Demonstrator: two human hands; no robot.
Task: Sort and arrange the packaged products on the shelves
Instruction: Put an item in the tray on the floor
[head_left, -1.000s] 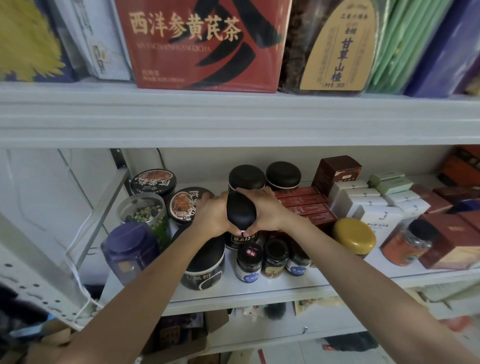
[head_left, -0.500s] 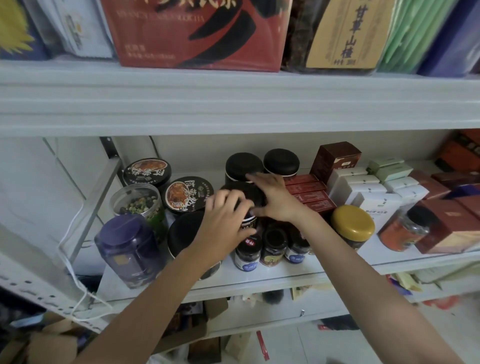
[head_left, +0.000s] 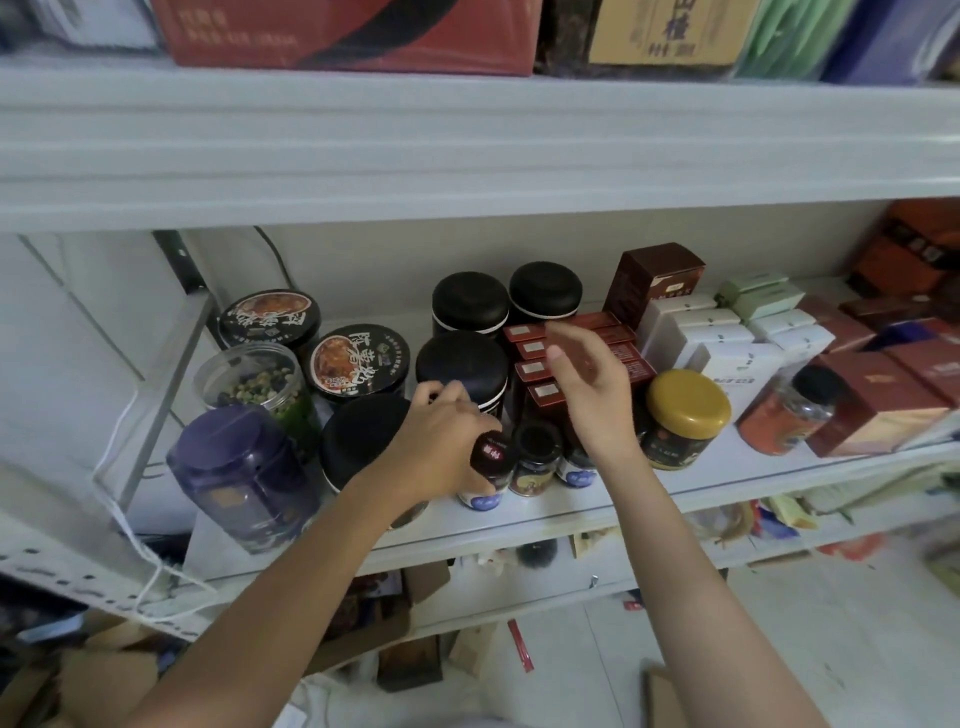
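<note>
The jar (head_left: 491, 454) in my left hand (head_left: 441, 447) stands at the shelf (head_left: 519, 525) front; tins (head_left: 462, 364) behind, cartons (head_left: 535, 369) right of them.

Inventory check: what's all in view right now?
black-lidded canisters: three, black, rear centre
wide black-lidded jar: one, black, front centre-left
printed-lid tubs: two, black, rear left
clear jar: one, greenish contents, left
purple jar: one, purple, front left
small jars: three, dark lids, front edge
red boxes: stack, red, centre
gold-lidded jar: one, gold, right of centre
white boxes: several, white, right
maroon boxes: several, maroon, far right
left hand: fingers curled, at leftmost small jar
right hand: open, above red boxes
</note>
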